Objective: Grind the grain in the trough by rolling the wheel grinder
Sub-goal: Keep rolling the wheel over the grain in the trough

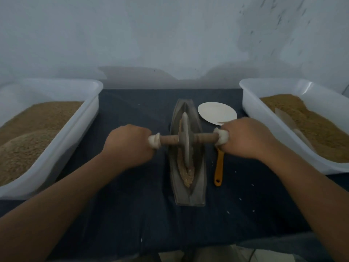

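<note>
Holding the wheel (186, 138) upright midway along the trough (199, 178) on the table (132, 205), your left grip (128, 146) and right grip (247, 138) each curl round an axle (170, 139) end, so press evenly and run it straight through the grain (188, 175) nearest you.

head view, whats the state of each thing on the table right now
wheel grinder, upright in the trough
trough, holds grain
grain, heaped along the groove
left hand, holds left grip
right hand, holds right grip
left tub, part full of grain
right tub, part full of grain
plate, flat on the cloth
orange-handled tool, flat beside trough, head hidden
</note>
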A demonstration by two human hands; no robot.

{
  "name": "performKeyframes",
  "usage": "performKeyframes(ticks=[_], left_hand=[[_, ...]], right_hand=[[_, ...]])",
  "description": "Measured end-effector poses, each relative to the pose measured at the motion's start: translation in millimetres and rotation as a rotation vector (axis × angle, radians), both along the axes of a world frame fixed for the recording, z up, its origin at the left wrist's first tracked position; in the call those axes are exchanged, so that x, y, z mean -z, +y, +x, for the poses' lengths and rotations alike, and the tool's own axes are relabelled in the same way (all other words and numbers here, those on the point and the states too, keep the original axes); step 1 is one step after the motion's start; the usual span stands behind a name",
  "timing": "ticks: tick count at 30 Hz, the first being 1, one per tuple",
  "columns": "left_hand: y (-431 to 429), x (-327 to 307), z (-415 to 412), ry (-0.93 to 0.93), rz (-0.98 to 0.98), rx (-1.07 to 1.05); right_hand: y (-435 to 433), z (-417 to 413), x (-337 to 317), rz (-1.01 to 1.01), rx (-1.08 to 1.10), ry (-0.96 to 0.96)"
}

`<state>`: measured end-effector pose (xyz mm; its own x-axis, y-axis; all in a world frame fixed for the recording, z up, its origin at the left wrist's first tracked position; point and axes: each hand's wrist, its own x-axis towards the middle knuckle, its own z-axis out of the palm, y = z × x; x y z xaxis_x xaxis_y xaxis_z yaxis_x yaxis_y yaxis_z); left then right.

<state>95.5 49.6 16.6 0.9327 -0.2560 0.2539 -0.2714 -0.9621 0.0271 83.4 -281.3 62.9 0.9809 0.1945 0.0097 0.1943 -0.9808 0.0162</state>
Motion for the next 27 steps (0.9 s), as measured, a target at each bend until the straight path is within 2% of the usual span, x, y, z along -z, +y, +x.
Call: performKeyframes(ticks=[3,6,10,14,17,22,27], left_hand=[[-19.8,-10.7,40.6,-0.015,-0.025,-0.093],[-31.3,-22.8,60.4,-0.041,-0.010,-0.096],[-16.2,-20.4,28.9,-0.005,0.051,0.016],[6.9,-3.6,-21.1,-0.096,0.020,0.119],[1.5,-2.4,-7.5,-0.076,0.024,0.066],[-33.7,-33.7,64.1,0.000,0.027,-0.076],[-29.1,-33.3,44.0,0.066,0.042,-0.034]], right_hand=[[9.3,31.2,4.3,-0.003,0.089,-0.151],[8.7,47.4,10.0,-0.027,0.154,-0.208],[0.8,20.6,6.9,-0.015,0.101,0.016],[-10.3,-27.1,-2.5,0.035,0.004,0.163],[-3.7,-14.0,-3.1,0.056,0.019,0.125],[10.9,46.9,0.8,-0.026,0.199,-0.093],[6.0,35.6,-1.3,-0.051,0.145,-0.033]])
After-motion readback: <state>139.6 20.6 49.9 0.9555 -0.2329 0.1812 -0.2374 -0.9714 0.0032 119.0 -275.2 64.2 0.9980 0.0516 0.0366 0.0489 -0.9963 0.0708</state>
